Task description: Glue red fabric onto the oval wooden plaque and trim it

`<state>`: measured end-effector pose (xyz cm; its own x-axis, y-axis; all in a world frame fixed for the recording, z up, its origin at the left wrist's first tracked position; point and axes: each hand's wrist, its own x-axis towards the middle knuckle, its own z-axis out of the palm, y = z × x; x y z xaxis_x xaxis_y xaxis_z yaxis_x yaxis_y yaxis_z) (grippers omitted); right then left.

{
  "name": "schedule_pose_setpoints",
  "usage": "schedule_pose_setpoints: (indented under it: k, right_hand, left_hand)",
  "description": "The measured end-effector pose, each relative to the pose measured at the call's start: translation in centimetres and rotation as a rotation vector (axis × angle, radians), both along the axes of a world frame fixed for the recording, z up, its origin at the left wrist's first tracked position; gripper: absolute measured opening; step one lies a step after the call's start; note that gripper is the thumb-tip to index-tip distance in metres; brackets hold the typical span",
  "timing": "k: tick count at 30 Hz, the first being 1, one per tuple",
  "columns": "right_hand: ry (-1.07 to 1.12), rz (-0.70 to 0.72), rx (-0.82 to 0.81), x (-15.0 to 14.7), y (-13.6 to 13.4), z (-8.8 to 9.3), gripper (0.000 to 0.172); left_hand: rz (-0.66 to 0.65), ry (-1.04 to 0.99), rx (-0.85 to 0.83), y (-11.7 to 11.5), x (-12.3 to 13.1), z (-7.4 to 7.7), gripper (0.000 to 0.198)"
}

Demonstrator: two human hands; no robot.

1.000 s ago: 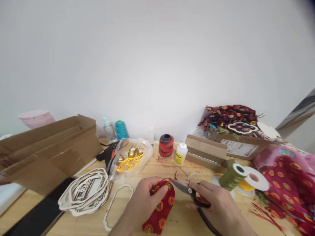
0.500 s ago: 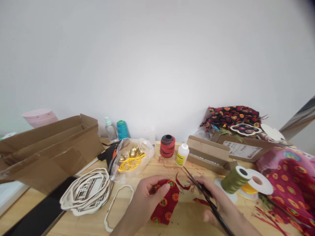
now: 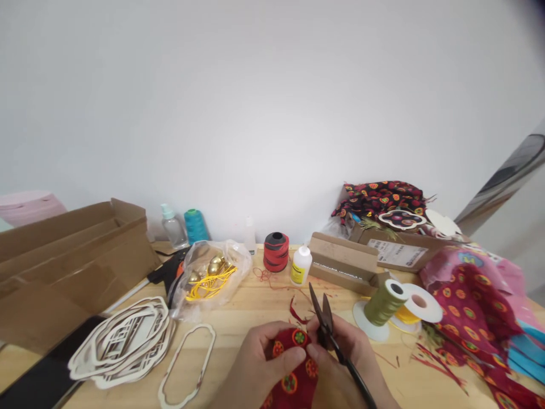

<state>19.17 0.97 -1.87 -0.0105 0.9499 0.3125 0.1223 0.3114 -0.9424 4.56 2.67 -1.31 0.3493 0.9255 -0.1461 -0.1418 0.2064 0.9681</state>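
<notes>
A dark red fabric piece with round flower prints is pinched between the thumb and fingers of my left hand. My right hand grips black scissors, whose blades point up and stand apart. The right thumb and fingertips also touch the fabric's upper right edge. Just beyond my hands lies a thin red fabric scrap. To the left of my left hand lies a pale wooden frame with a long oval opening.
White cut-out frames are piled at left near a cardboard box. A plastic bag holds gold bells and yellow cord. Behind my hands stand a red thread spool and glue bottle. Green thread and red cloth lie right.
My right hand has moved left with the scissors to the fabric and now touches its edge. The scissor blades have spread apart. The view has shifted right.
</notes>
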Motion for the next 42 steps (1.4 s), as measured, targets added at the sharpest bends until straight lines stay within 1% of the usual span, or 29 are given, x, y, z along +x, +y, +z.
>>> schedule_pose_setpoints:
  k: [2, 3, 5, 6, 9, 12, 14, 19, 25, 30, 38, 42]
  right_hand:
    - [-0.026, -0.031, 0.061, 0.4, 0.0, 0.0, 0.017]
    - [-0.065, -0.038, 0.092, 0.7, 0.1, 0.2, 0.016]
    - [-0.210, -0.034, 0.157, 1.6, 0.2, 0.7, 0.016]
    - [-0.309, -0.011, 0.203, 2.1, 0.4, 1.0, 0.018]
    - [-0.574, 0.022, 0.312, 3.2, 0.8, 1.9, 0.029]
    - [-0.705, 0.035, 0.357, 3.5, 1.0, 2.1, 0.028]
    - [-0.758, 0.034, 0.376, 3.3, 0.9, 1.9, 0.026]
    - [-0.811, 0.015, 0.395, 3.1, 0.6, 1.1, 0.019]
    - [-0.843, 0.023, 0.463, 3.1, 0.7, 1.0, 0.018]
    - [-0.872, 0.014, 0.503, 3.1, 0.8, 0.9, 0.015]
    - [-0.914, 0.041, 0.459, 3.4, 0.7, 0.6, 0.015]
    - [-0.920, 0.075, 0.427, 3.4, 0.7, 0.8, 0.018]
  left_hand:
    - [0.027, -0.046, -0.045, -0.1, 0.2, -0.3, 0.024]
    - [0.026, -0.050, -0.041, -0.1, 0.2, -0.2, 0.023]
    - [0.024, -0.019, 0.008, -0.1, 0.0, 0.4, 0.021]
    - [0.037, 0.009, 0.035, 0.0, -0.2, 0.8, 0.020]
    - [0.157, 0.065, 0.076, 0.1, -0.9, 1.8, 0.022]
    - [0.269, 0.112, 0.115, 0.2, -1.3, 2.1, 0.023]
    - [0.283, 0.148, 0.143, 0.2, -1.3, 2.1, 0.020]
    - [0.218, 0.189, 0.198, 0.2, -1.2, 2.5, 0.016]
    - [0.235, 0.184, 0.168, 0.2, -1.2, 2.3, 0.017]
    - [0.222, 0.162, 0.169, 0.3, -1.3, 2.0, 0.016]
    - [0.235, 0.139, 0.152, 0.4, -1.1, 2.2, 0.017]
    - [0.210, 0.133, 0.142, 0.3, -1.1, 2.3, 0.019]
